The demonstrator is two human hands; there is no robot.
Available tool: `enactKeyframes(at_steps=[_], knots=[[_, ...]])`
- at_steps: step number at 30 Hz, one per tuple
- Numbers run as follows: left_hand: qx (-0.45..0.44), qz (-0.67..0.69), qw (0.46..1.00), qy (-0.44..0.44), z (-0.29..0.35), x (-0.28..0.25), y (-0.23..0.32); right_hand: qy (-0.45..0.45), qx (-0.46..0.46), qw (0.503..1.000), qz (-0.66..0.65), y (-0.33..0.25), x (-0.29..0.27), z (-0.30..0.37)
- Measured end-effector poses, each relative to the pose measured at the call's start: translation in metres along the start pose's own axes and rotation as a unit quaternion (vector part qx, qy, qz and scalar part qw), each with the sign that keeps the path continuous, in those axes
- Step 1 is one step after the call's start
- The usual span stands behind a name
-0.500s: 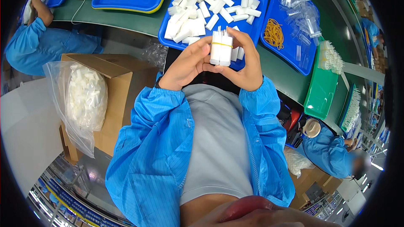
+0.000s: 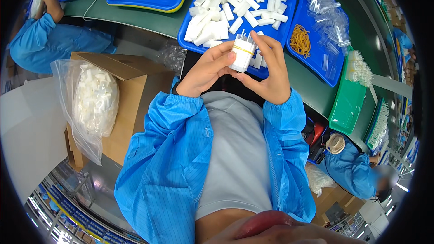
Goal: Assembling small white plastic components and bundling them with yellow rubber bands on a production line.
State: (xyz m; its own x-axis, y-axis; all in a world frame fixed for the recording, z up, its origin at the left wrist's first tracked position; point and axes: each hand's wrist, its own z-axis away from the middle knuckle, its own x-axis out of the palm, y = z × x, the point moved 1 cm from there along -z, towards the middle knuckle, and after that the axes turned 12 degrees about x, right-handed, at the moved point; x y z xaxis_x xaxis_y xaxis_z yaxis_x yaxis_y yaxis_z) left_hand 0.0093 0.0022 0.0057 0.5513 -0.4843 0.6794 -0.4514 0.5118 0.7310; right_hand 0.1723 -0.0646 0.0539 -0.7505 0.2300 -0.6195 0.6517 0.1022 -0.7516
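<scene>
Above the near edge of the blue tray (image 2: 181, 40), I hold a small bundle of white blocks (image 2: 242, 58) in what looks like a clear casing. A yellow rubber band (image 2: 244, 50) goes round it, and thin pale prongs stick out at the top. My left hand (image 2: 205, 70) grips its left side, thumb on the front face. My right hand (image 2: 274, 72) curves round the other side, its index fingertip at the prongs and its thumb at the lower end. The bundle leans slightly right. Many loose white blocks (image 2: 212, 25) lie in the tray.
To the right, another blue tray (image 2: 332, 79) holds yellow rubber bands (image 2: 299, 41) and clear plastic tubes (image 2: 325, 18). Beyond it a green tray (image 2: 346, 113) carries white pronged pieces (image 2: 359, 70). An open carton (image 2: 129, 108) with a bag of white pieces (image 2: 95, 99) stands left. Co-workers sit both sides.
The bundle has tipped from nearly upright to leaning right. My right hand has shifted a little to the right and its fingers have spread further from the bundle's side.
</scene>
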Motion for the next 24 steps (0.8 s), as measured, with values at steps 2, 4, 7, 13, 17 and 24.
enactKeyframes(at_steps=[2,4,7,13,17,24], knots=[[-0.005,0.001,1.000,-0.002,0.000,-0.001,-0.001,-0.024,0.015,1.000,-0.003,0.000,0.000,0.001],[-0.001,-0.002,1.000,-0.002,0.001,-0.002,-0.003,-0.015,0.013,1.000,-0.011,-0.004,0.001,0.000],[0.000,-0.005,1.000,-0.001,0.001,-0.001,-0.005,-0.005,0.011,1.000,-0.015,-0.005,0.002,0.001],[-0.007,-0.011,0.999,-0.032,0.001,-0.003,-0.004,0.012,-0.002,1.000,0.006,-0.002,0.003,0.001],[-0.018,0.031,0.999,-0.022,0.001,-0.007,-0.005,0.024,0.003,1.000,-0.007,0.000,0.004,0.003],[-0.015,0.010,1.000,-0.005,0.002,-0.001,0.002,-0.006,0.054,0.998,-0.040,0.001,0.010,0.003]])
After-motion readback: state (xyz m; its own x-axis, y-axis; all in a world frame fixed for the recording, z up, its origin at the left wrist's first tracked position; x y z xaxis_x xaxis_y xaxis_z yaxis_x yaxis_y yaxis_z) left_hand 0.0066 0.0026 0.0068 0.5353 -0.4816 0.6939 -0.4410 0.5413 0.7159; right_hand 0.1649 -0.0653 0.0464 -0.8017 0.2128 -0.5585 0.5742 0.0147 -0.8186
